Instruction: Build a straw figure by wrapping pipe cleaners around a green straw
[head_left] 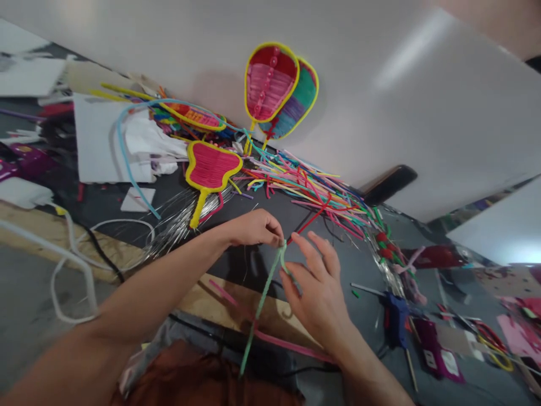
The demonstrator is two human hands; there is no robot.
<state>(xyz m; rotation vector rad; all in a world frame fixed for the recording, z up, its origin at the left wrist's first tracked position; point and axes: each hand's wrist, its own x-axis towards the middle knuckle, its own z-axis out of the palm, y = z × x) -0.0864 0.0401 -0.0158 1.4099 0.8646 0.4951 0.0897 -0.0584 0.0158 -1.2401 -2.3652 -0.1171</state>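
A light green pipe cleaner (262, 299) is bent over near its top, and its long end hangs down in front of me. My left hand (258, 228) pinches it at the bend between thumb and forefinger. My right hand (318, 282) is close by on the right, thumb and forefinger at the short bent end, the other fingers raised apart; the exact contact is partly hidden. Behind the fingertips lies a red pipe cleaner (313, 218). Below the hands, a pink pipe cleaner (291, 345) crosses near the table edge.
A pink fan shape with yellow edging (213, 167) lies at left, near thin silver wires (175, 223). Two more fans (270, 84) lean on the wall. Many coloured pipe cleaners (304, 183) lie behind my hands. On the right are a blue glue gun (396, 320) and scissors (492, 344).
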